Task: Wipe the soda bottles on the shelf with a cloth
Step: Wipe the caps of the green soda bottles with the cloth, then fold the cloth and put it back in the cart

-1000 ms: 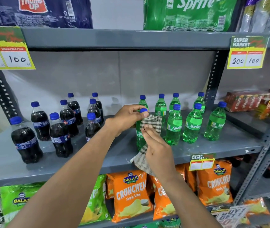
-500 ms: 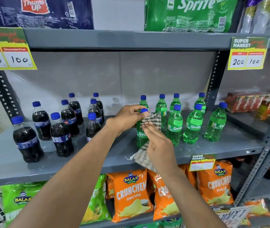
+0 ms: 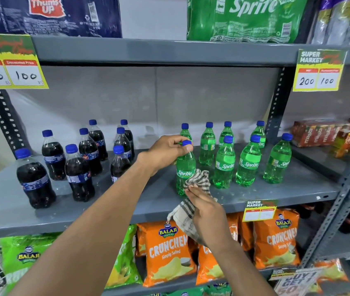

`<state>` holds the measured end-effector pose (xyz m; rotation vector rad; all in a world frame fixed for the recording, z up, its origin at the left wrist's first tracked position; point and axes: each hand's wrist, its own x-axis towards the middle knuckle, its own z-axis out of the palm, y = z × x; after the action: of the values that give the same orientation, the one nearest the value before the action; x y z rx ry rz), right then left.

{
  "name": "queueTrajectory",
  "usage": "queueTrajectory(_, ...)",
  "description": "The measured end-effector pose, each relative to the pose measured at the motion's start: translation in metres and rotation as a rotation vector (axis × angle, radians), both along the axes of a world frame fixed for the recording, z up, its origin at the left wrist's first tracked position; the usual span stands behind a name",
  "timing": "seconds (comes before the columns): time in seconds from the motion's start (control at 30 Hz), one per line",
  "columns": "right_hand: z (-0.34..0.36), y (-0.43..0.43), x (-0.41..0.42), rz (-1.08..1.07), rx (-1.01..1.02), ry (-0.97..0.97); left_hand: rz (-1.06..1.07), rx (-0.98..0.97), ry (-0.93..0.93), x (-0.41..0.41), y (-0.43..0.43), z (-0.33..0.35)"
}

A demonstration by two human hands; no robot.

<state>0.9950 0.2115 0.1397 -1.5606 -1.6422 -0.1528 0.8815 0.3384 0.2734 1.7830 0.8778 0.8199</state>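
A green Sprite bottle (image 3: 184, 167) with a blue cap stands upright near the front of the grey shelf (image 3: 139, 201). My left hand (image 3: 165, 152) grips its neck and cap from the left. My right hand (image 3: 207, 214) holds a checked cloth (image 3: 198, 180), pressing it against the bottle's lower right side, below the label; the cloth's tail hangs over the shelf edge. Several more Sprite bottles (image 3: 247, 162) stand to the right and behind. Several dark cola bottles (image 3: 79, 173) stand on the left half of the shelf.
The upper shelf (image 3: 169, 52) carries wrapped Thums Up and Sprite packs. Price tags (image 3: 319, 70) hang from the shelf edges. Orange chip bags (image 3: 168, 251) fill the shelf below. A slotted upright (image 3: 276, 107) stands right of the Sprite bottles, red cartons (image 3: 319, 133) beyond it.
My right hand has slid the cloth down from the bottle's shoulder to its lower body. My left hand keeps hold of the cap and neck.
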Motion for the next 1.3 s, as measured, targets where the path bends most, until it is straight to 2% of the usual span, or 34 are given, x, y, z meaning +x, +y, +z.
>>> queueTrajectory(0.17, 0.008, -0.017, 0.003, 0.028, 0.094, 0.005, 0.015, 0.056, 0.031, 0.003, -0.004, 0.001)
queueTrajectory(0.33, 0.019, -0.040, 0.007, 0.059, 0.258, 0.139, 0.045, 0.186, 0.119, 0.001, -0.019, 0.009)
queueTrajectory(0.47, 0.030, -0.060, 0.010, 0.105, 0.344, 0.202, 0.171, 0.388, 0.015, -0.016, -0.068, 0.019)
queueTrajectory(0.53, 0.032, -0.072, 0.003, 0.134, 0.383, 0.234, 0.164, 0.361, -0.093, -0.028, -0.112, 0.005)
queueTrajectory(0.67, 0.035, -0.093, -0.026, 0.256, 0.413, 0.366, 0.043, 0.163, -0.087, -0.056, -0.172, -0.042)
queueTrajectory(0.77, 0.041, -0.105, -0.053, 0.359, 0.344, 0.501, 0.025, 0.023, -0.135, -0.081, -0.176, -0.054)
queueTrajectory(0.9, 0.054, -0.119, -0.092, 0.447, 0.220, 0.615, 0.027, -0.070, -0.163, -0.123, -0.179, -0.053)
queueTrajectory(1.03, 0.064, -0.132, -0.139, 0.592, 0.014, 0.786, -0.012, -0.136, -0.256, -0.179, -0.192, -0.056)
queueTrajectory(1.2, 0.061, -0.143, -0.209, 0.614, -0.052, 1.103, -0.034, -0.178, -0.388, -0.253, -0.209, -0.069)
queueTrajectory(1.3, 0.061, -0.153, -0.250, 0.657, -0.215, 1.242, -0.019, -0.176, -0.426, -0.304, -0.217, -0.076)
